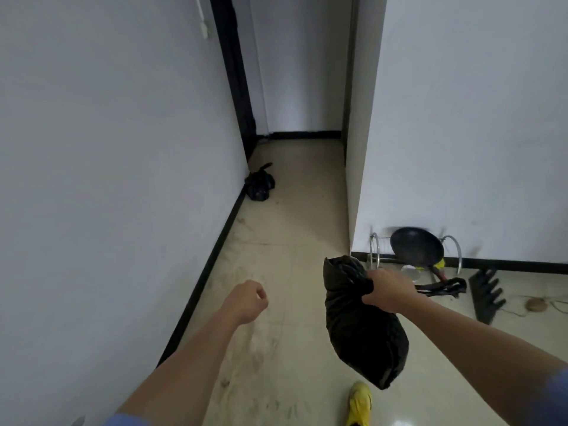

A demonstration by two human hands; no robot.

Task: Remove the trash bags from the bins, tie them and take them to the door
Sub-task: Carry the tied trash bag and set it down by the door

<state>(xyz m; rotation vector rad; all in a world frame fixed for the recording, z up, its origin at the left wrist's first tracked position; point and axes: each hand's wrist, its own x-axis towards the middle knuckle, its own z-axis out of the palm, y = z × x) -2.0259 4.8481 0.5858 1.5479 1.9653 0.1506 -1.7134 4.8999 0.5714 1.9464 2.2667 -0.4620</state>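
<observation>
A full black trash bag (362, 330) hangs in the air over the floor, gripped near its gathered top by my right hand (388, 292). My left hand (247, 301) is held out to the left of it, fingers curled into a loose fist with nothing in it. A second black trash bag (259, 183), tied, lies on the floor down the corridor against the left wall, beside the dark door frame (236, 75).
White walls line a narrow corridor with beige tiles. At the right wall's foot stand a metal rack (376, 256) with a black frying pan (417, 247), a black knife block (487, 295) and a cable. A yellow shoe (359, 404) shows below.
</observation>
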